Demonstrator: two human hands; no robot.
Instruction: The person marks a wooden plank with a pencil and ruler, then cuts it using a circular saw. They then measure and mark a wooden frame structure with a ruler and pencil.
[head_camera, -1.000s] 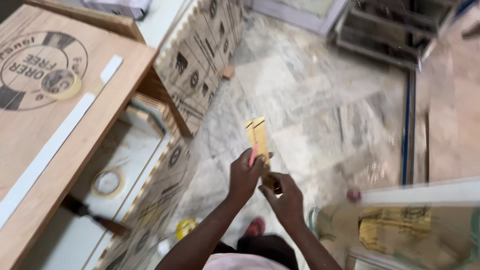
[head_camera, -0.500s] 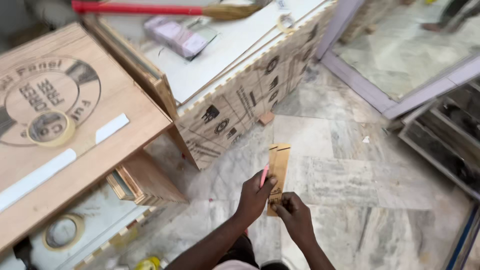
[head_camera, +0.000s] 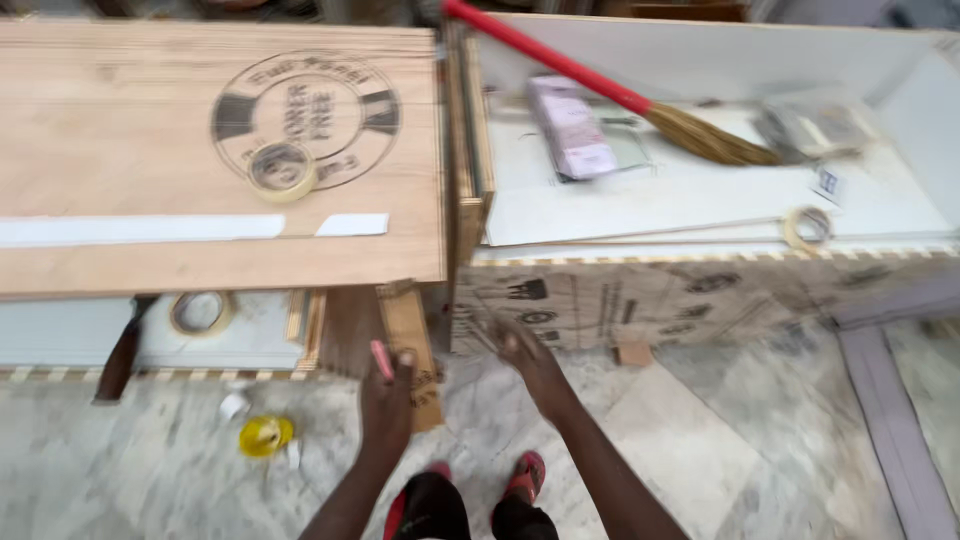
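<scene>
Left hand (head_camera: 388, 398) is clamped on the small wood piece (head_camera: 412, 352), a pink pencil (head_camera: 382, 361) pinched alongside; right hand (head_camera: 528, 358) is off it, fingers spread and empty. The piece sits low in front of the plywood bench (head_camera: 220, 150), above the marble floor (head_camera: 700, 440). Its long axis runs near-upright in view, top end towards the bench edge. Judgement: get the right hand onto the lower end so it doesn't twist

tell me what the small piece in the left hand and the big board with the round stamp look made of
The small tan rectangular piece in the left hand looks like plywood or thin wood: pale brown face, dark printed marks, though blurred. The large light-brown board also looks like plywood: visible grain, matte unfinished face, layered edge.
</scene>
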